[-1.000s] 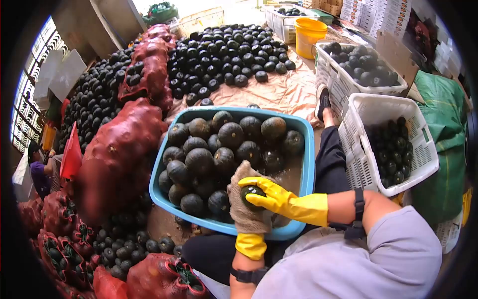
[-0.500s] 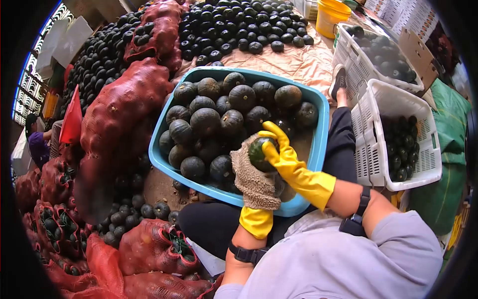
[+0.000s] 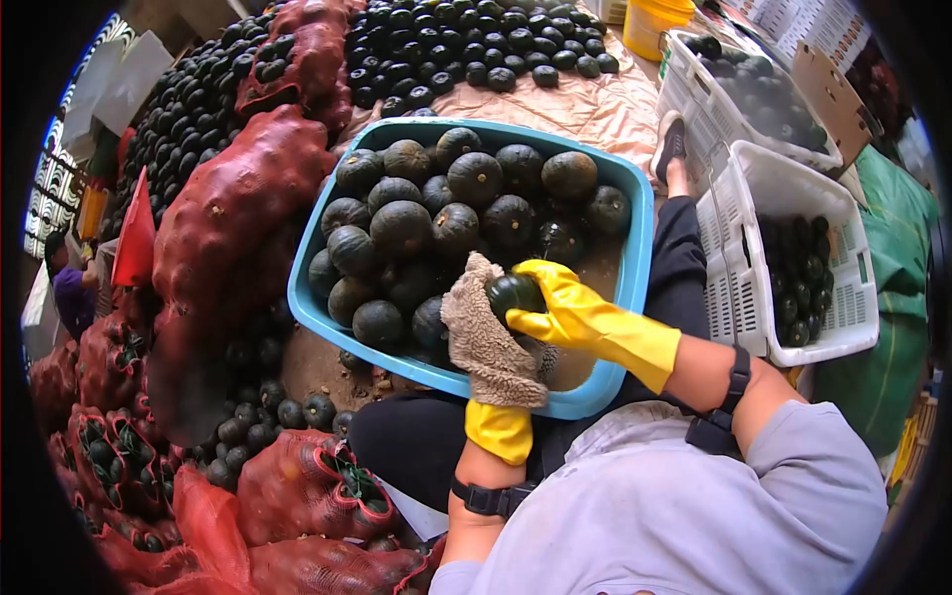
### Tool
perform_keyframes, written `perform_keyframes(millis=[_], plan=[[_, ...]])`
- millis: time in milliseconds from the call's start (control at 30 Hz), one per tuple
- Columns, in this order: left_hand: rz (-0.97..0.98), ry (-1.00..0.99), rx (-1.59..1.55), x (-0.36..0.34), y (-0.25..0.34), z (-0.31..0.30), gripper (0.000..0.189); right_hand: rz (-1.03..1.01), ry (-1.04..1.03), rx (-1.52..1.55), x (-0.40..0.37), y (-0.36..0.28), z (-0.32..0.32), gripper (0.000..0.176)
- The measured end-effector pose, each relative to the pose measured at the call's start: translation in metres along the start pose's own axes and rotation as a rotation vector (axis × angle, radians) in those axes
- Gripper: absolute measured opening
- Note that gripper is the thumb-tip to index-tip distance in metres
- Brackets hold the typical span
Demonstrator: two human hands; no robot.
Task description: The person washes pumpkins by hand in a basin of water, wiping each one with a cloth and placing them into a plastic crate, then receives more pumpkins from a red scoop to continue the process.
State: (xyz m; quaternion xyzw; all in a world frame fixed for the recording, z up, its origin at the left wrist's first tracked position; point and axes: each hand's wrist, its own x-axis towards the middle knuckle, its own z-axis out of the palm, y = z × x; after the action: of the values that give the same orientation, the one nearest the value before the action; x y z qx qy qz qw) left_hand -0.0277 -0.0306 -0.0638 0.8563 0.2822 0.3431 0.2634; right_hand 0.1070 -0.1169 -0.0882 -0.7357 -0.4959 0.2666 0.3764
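Over the near part of a blue tub (image 3: 647, 248) of dark green squashes (image 3: 401, 229), both my hands are at one dark green squash (image 3: 514, 295). My right hand (image 3: 570, 315), in a yellow rubber glove, grips its right side with thumb and fingers. A brown terry cloth (image 3: 486, 337) covers my left hand (image 3: 496, 382) and lies against the squash's left side; only the yellow cuff shows below it. The fingers of my left hand are hidden under the cloth. Murky water shows in the tub beside and below my hands.
White crates (image 3: 734, 268) holding squashes stand at the right, near a yellow bucket (image 3: 654, 25). Red mesh sacks (image 3: 238, 198) and loose squashes lie at the left. More squashes cover a tan sheet (image 3: 595, 109) behind the tub. Another person (image 3: 74, 288) is at the far left.
The squash has turned and sits slightly lower in my hands. My right hand has closed around its right side, its raised fingers now lowered. The cloth has shifted left and down.
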Motion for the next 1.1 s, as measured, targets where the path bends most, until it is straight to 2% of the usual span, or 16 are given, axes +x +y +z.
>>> perform_keyframes(millis=[33, 133, 167, 233, 267, 367, 433, 500, 600, 633, 833, 900, 967, 1000, 1033, 1100], plan=[[0.091, 0.077, 0.011, -0.008, -0.012, 0.003, 0.053, -0.138, -0.059, 0.161, 0.000, -0.002, 0.000, 0.076], [-0.019, -0.056, -0.229, -0.002, 0.008, -0.023, 0.068, -0.059, -0.238, 0.091, -0.012, -0.025, -0.023, 0.076], [-0.072, -0.043, -0.275, -0.006, 0.008, -0.020, 0.075, 0.143, -0.304, 0.258, -0.011, -0.035, -0.031, 0.071], [-0.083, -0.027, -0.242, -0.008, 0.012, -0.015, 0.081, 0.463, -0.088, 1.114, -0.018, -0.019, 0.006, 0.064], [-0.037, -0.022, -0.162, -0.004, 0.014, -0.010, 0.082, 0.550, 0.013, 1.158, -0.018, -0.023, 0.012, 0.061], [0.026, -0.071, 0.094, -0.003, 0.018, 0.003, 0.089, 0.324, 0.233, 0.515, -0.013, 0.021, 0.038, 0.061], [-0.423, -0.399, 0.486, 0.015, 0.052, 0.015, 0.077, 0.394, 0.280, 0.811, -0.015, 0.024, 0.033, 0.058], [-0.117, -0.204, 0.609, -0.010, 0.023, 0.044, 0.053, 0.372, 0.406, 0.522, -0.015, 0.017, 0.034, 0.051], [0.032, -0.059, 0.094, -0.007, 0.004, 0.030, 0.036, 0.102, 0.500, 0.224, -0.031, 0.003, 0.047, 0.044], [0.084, -0.243, 0.199, -0.002, -0.006, 0.018, 0.046, 0.112, 0.470, 0.340, -0.033, 0.001, 0.049, 0.044], [0.179, -0.099, 0.140, -0.001, -0.019, 0.012, 0.058, 0.220, 0.288, 0.954, -0.023, 0.027, 0.041, 0.034], [-0.241, -0.034, -0.486, 0.002, -0.027, 0.021, 0.043, 0.409, 0.264, 1.132, -0.030, 0.015, -0.001, 0.037], [-1.210, 0.026, -1.591, 0.008, -0.017, 0.016, 0.028, 0.617, 0.391, 1.122, -0.044, 0.019, -0.058, 0.040], [-1.129, -0.032, -1.850, 0.007, -0.009, 0.001, 0.031, 0.355, 0.435, 0.482, -0.059, 0.031, -0.091, 0.048], [-1.213, 0.089, -1.698, 0.015, 0.007, -0.011, 0.032, 0.229, 0.616, -0.230, -0.074, 0.044, -0.124, 0.056], [-1.164, 0.053, -1.724, 0.015, -0.002, -0.020, 0.034, 0.536, 0.718, -0.447, -0.057, 0.053, -0.190, 0.069]])
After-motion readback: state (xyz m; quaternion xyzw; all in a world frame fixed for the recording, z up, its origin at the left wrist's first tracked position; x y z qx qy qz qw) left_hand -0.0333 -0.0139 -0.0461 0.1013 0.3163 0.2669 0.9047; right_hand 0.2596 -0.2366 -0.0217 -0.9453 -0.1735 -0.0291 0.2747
